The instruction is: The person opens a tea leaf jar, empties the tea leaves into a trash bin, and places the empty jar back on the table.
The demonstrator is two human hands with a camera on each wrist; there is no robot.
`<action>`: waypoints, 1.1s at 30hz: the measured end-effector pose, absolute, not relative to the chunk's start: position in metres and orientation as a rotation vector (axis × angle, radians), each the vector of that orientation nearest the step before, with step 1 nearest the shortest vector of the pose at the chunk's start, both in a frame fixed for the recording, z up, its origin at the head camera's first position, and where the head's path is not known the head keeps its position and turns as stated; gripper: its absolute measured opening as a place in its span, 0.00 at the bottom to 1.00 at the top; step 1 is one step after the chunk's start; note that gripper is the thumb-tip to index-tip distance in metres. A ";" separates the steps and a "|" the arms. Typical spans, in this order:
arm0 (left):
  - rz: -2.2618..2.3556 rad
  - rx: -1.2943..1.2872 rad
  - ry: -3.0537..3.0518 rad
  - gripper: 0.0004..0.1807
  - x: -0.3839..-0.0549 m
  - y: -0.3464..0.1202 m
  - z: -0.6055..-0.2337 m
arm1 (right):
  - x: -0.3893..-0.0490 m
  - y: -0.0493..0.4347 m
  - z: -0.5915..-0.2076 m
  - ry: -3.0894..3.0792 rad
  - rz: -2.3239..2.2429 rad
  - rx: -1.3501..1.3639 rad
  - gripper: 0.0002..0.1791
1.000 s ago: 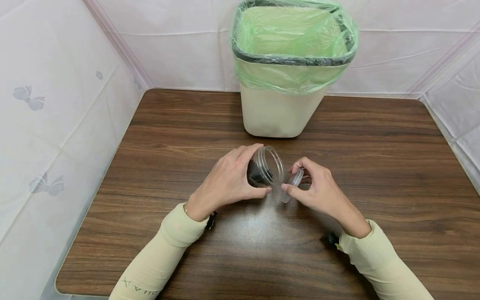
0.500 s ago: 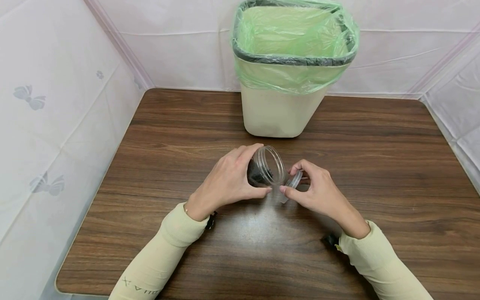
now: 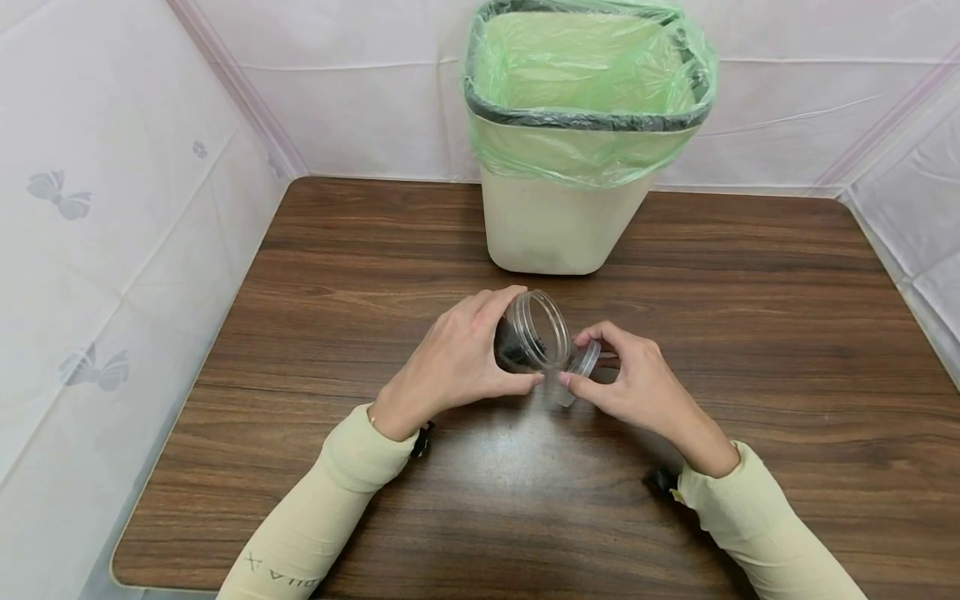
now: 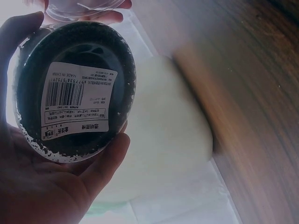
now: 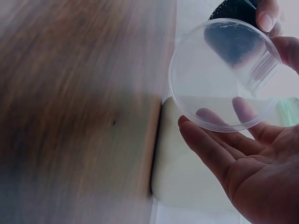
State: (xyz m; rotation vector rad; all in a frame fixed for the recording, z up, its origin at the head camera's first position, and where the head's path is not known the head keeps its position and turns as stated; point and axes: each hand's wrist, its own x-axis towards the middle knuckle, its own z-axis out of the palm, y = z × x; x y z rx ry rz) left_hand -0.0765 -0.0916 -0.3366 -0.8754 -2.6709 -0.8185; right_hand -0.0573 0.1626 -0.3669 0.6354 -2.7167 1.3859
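Note:
A clear plastic jar point(image 3: 514, 348) lies tipped on its side in my left hand point(image 3: 459, 354), its uncovered mouth facing right. My fingers and thumb wrap around its body. Dark, flaky stuff has settled toward the jar's lower side. In the left wrist view the base of the jar shows a white barcode label point(image 4: 79, 100). My right hand point(image 3: 641, 371) pinches a clear round lid point(image 3: 586, 360) by its edge, tilted and close beside the mouth. Through the lid point(image 5: 219, 70) in the right wrist view, the jar and my fingertips show.
A cream trash bin point(image 3: 562, 221) stands at the back of the table, behind the jar. Its green bag point(image 3: 585, 154) folds over a dark rim. Brown wood-grain tabletop point(image 3: 360, 242) surrounds the hands, and pale sheeting point(image 3: 360, 92) hangs around the table's far sides.
My right hand has shifted slightly, bringing the lid a little left toward the jar's mouth. The left hand and jar stay almost in place.

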 end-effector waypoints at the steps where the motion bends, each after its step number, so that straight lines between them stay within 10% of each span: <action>1: -0.819 -0.875 -2.673 0.49 -0.077 -0.092 -0.336 | -0.057 0.163 -0.367 -2.717 1.382 0.637 0.22; 33: -0.816 -0.868 -2.683 0.50 -0.077 -0.094 -0.337 | -0.053 0.171 -0.375 -2.782 1.314 0.629 0.32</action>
